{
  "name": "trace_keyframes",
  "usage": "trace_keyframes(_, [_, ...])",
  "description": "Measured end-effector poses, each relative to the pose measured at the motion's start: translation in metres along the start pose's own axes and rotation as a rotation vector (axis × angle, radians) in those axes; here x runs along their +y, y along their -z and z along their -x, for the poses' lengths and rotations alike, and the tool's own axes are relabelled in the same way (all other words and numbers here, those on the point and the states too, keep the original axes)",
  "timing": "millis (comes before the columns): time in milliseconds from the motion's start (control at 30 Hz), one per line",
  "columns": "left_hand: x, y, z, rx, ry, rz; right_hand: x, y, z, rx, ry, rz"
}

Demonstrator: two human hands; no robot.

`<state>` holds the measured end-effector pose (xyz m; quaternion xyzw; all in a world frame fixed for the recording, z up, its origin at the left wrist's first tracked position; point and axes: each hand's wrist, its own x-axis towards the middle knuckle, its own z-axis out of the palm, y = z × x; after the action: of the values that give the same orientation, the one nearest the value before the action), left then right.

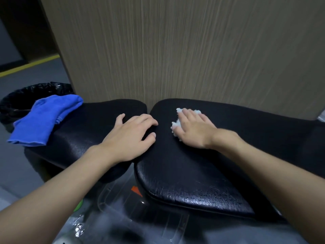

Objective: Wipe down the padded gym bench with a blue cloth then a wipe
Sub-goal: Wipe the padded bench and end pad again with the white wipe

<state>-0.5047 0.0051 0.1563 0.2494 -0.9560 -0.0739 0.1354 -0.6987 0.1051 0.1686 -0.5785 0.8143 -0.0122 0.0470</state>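
The padded bench (193, 182) is formed of two black pads separated by a narrow gap. The left hand (130, 136) is rested flat on the left pad at the gap, fingers spread and loosely bent, nothing held. The white wipe (175, 124) is pressed onto the right pad under the straight fingers of the right hand (191, 131). The blue cloth (45, 118) is laid crumpled on the far left end, overhanging the edge beside a black-lined bin (15, 101).
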Motion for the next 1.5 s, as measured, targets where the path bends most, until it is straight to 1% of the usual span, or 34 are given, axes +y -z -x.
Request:
trace_keyframes(200, [0.011,0.006,0.000,-0.009,0.049,0.033,-0.028,-0.006,0.103,0.004,0.173,0.068])
trace_keyframes(300, [0.027,0.002,-0.008,0.018,-0.005,0.077,-0.029,-0.008,0.135,-0.037,0.216,0.058])
trace_keyframes(367, [0.034,-0.005,-0.011,0.045,-0.030,0.116,-0.027,-0.006,0.139,-0.058,0.223,0.047])
trace_keyframes(467, [0.033,-0.012,-0.012,0.084,-0.031,0.164,-0.019,-0.003,0.122,-0.058,0.211,0.048])
trace_keyframes(533, [0.031,-0.013,-0.011,0.089,-0.037,0.151,-0.008,-0.002,0.100,-0.048,0.171,0.050])
trace_keyframes(633, [0.032,-0.014,-0.012,0.101,-0.038,0.135,0.013,0.002,0.057,-0.055,0.088,0.026])
trace_keyframes(767, [0.031,-0.015,-0.012,0.111,-0.045,0.132,0.049,0.004,-0.013,-0.015,-0.022,-0.013])
trace_keyframes(867, [0.029,-0.015,-0.012,0.109,-0.050,0.133,0.073,0.009,-0.054,-0.004,-0.140,-0.018])
trace_keyframes(967, [0.029,-0.015,-0.014,0.093,-0.047,0.128,0.080,0.012,-0.064,-0.045,-0.210,-0.027])
trace_keyframes(1033, [0.029,-0.015,-0.015,0.094,-0.047,0.125,0.073,0.010,-0.057,-0.025,-0.212,-0.008])
trace_keyframes(1133, [0.030,-0.014,-0.014,0.088,-0.042,0.126,0.052,0.008,-0.020,-0.028,-0.134,-0.008])
trace_keyframes(1200, [0.031,-0.014,-0.013,0.082,-0.040,0.126,0.034,0.006,0.021,-0.038,-0.056,-0.003])
trace_keyframes(1367, [0.036,-0.011,-0.012,0.062,-0.044,0.114,-0.001,-0.005,0.122,0.004,0.150,0.058])
trace_keyframes(1500, [0.047,-0.006,-0.016,0.065,-0.039,0.175,-0.008,-0.011,0.161,0.004,0.232,0.087])
